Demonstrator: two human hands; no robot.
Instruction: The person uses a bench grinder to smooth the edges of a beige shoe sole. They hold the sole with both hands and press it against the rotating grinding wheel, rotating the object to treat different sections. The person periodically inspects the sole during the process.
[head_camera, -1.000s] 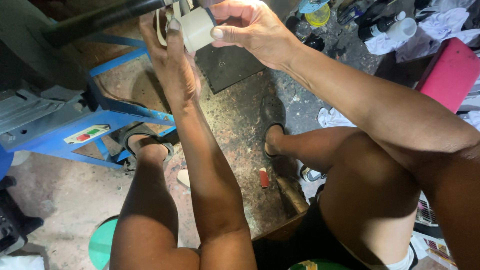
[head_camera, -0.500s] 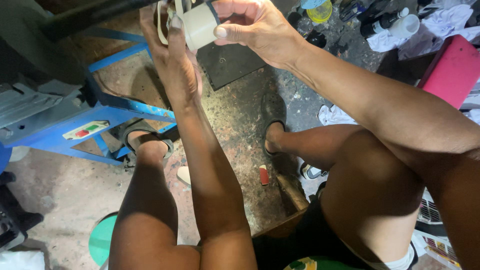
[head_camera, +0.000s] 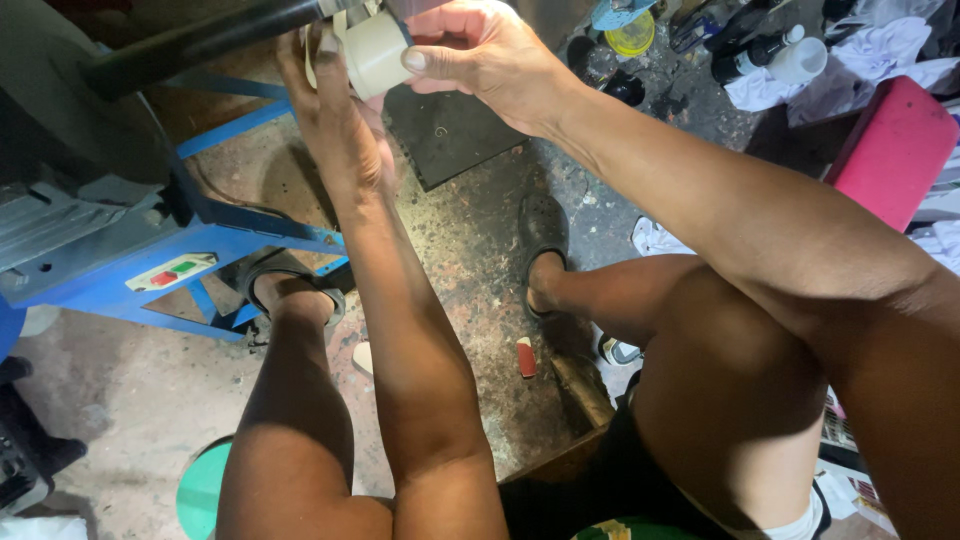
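At the top of the view my right hand (head_camera: 490, 55) grips a short white plastic pipe fitting (head_camera: 375, 52), thumb on its rim. My left hand (head_camera: 335, 120) reaches up from below and holds the same fitting from its left side, fingers wrapped behind it. A long black pipe (head_camera: 200, 42) runs from the upper left toward the fitting; where the two meet is hidden by my fingers. Both forearms stretch forward over my bare knees.
A blue metal frame with a red and green switch (head_camera: 170, 272) stands at left. A dark flat slab (head_camera: 450, 130) lies on the dirty floor below my hands. Bottles and a yellow lid (head_camera: 632, 35) sit at the top, a pink stool (head_camera: 890, 150) at right.
Both hands and the white fitting stay together at the top; the view has shifted slightly. No grip has changed.
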